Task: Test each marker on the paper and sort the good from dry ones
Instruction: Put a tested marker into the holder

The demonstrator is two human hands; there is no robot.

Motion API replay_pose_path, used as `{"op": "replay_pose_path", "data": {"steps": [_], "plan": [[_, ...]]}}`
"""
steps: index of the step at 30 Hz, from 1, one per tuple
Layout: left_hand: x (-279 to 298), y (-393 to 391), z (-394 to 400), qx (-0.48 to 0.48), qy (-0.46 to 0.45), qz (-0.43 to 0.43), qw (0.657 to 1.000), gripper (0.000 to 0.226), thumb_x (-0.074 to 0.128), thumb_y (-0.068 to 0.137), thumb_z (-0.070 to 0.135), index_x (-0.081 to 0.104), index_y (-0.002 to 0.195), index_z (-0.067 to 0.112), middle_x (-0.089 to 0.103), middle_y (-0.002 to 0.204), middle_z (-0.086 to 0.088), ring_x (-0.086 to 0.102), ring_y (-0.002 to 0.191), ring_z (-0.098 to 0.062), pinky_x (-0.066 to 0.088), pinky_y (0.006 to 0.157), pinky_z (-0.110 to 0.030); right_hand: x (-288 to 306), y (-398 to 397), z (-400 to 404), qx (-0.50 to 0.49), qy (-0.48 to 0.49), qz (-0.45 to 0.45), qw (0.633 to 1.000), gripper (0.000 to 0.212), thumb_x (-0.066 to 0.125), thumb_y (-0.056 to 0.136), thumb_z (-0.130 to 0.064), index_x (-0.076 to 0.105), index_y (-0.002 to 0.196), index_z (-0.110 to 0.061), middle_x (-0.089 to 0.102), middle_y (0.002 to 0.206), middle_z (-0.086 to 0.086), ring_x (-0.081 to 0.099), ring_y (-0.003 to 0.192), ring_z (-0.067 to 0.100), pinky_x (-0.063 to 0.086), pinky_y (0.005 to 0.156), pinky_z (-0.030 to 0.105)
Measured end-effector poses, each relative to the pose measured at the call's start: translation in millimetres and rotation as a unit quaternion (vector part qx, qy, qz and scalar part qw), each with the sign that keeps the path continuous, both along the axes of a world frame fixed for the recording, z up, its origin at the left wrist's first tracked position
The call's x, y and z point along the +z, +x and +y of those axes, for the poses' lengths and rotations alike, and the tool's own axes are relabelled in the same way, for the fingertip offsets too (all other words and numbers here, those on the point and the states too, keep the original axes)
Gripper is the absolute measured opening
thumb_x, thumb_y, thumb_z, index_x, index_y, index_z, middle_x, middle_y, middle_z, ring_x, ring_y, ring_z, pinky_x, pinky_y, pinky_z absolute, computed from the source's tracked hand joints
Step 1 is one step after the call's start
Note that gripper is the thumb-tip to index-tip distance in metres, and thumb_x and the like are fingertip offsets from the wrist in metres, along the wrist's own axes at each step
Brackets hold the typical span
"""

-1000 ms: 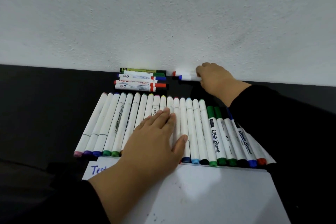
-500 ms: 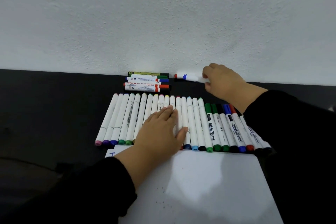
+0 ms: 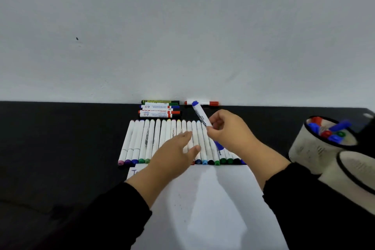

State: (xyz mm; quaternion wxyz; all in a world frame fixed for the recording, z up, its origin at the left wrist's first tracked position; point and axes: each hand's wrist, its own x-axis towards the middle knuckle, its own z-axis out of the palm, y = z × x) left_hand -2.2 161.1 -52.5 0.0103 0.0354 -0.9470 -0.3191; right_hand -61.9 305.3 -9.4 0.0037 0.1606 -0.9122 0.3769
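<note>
My right hand (image 3: pixel 229 134) pinches a blue-capped white marker (image 3: pixel 201 116) by its middle and holds it tilted above the row, cap pointing away towards the wall. My left hand (image 3: pixel 174 154) hovers with straight fingers over the middle of a long row of white markers (image 3: pixel 150 140) lying side by side on the black table. A sheet of white paper (image 3: pixel 205 205) lies just in front of the row, partly under my forearms. A small group of markers (image 3: pixel 159 108) lies by the wall, and a single red-capped marker (image 3: pixel 210 103) lies to its right.
Two pale cylindrical cups stand at the right: the farther cup (image 3: pixel 316 146) holds several red, blue and green markers, the nearer cup (image 3: pixel 357 172) lies closer to me. The white wall (image 3: pixel 182 36) rises right behind the table's (image 3: pixel 60 138) far edge.
My right hand has lifted the blue-capped marker away from the wall and pulled it back over the row. My left hand has risen off the row. The view has shifted right, showing the cups.
</note>
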Motion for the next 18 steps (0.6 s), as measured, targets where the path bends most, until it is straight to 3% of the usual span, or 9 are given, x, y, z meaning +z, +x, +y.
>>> {"op": "replay_pose_path", "data": {"steps": [4, 7, 10, 13, 15, 18], "plan": [[11.5, 46.9, 8.2, 0.043, 0.153, -0.047, 0.986, 0.052, 0.052, 0.091, 0.044, 0.039, 0.14, 0.032, 0.042, 0.144, 0.01, 0.042, 0.126, -0.009, 0.034, 0.091, -0.018, 0.3, 44.2, -12.3, -0.03, -0.159, -0.084, 0.983, 0.011, 0.065, 0.087, -0.018, 0.059, 0.095, -0.021, 0.062, 0.085, -0.005, 0.06, 0.079, 0.008, 0.048, 0.065, 0.018], [12.9, 83.6, 8.8, 0.088, 0.279, -0.057, 0.954, 0.033, 0.058, 0.09, 0.038, 0.059, 0.122, 0.033, 0.061, 0.115, 0.019, 0.053, 0.099, 0.0, 0.037, 0.07, -0.014, 0.5, 78.0, -19.9, -0.038, -0.251, -0.14, 0.957, 0.007, 0.064, 0.088, -0.017, 0.059, 0.09, -0.022, 0.064, 0.085, -0.005, 0.059, 0.077, 0.006, 0.044, 0.061, 0.016], [14.0, 113.1, 4.4, 0.133, 0.372, -0.067, 0.916, 0.023, 0.064, 0.086, 0.033, 0.069, 0.108, 0.027, 0.068, 0.1, 0.015, 0.056, 0.094, 0.0, 0.04, 0.076, -0.02, -2.2, 108.4, -23.3, -0.047, -0.283, -0.173, 0.942, 0.006, 0.061, 0.089, -0.016, 0.06, 0.089, -0.022, 0.064, 0.083, -0.004, 0.055, 0.072, 0.007, 0.042, 0.06, 0.017], [15.8, 134.0, -1.4, 0.162, 0.373, -0.073, 0.911, 0.025, 0.068, 0.083, 0.03, 0.069, 0.108, 0.024, 0.068, 0.094, 0.013, 0.056, 0.09, -0.002, 0.041, 0.072, -0.02, -6.3, 132.0, -26.4, -0.046, -0.318, -0.195, 0.927, 0.005, 0.058, 0.091, -0.019, 0.061, 0.088, -0.018, 0.062, 0.074, -0.004, 0.05, 0.068, 0.011, 0.041, 0.062, 0.024], [16.0, 146.4, -5.1, 0.173, 0.338, -0.075, 0.922, 0.026, 0.068, 0.084, 0.031, 0.066, 0.109, 0.026, 0.062, 0.087, 0.018, 0.053, 0.082, 0.001, 0.037, 0.061, -0.015, -10.2, 143.7, -31.4, -0.051, -0.303, -0.187, 0.933, 0.017, 0.059, 0.091, -0.031, 0.059, 0.084, -0.015, 0.057, 0.071, -0.003, 0.046, 0.065, 0.01, 0.038, 0.061, 0.024], [13.4, 159.5, -10.3, 0.164, 0.31, -0.088, 0.933, 0.028, 0.068, 0.084, 0.032, 0.064, 0.112, 0.03, 0.058, 0.084, 0.022, 0.053, 0.081, 0.002, 0.035, 0.058, -0.013, -16.2, 153.6, -40.2, -0.078, -0.249, -0.158, 0.952, 0.036, 0.061, 0.088, -0.043, 0.048, 0.074, -0.011, 0.046, 0.069, 0.004, 0.04, 0.062, 0.013, 0.037, 0.059, 0.026]]}}
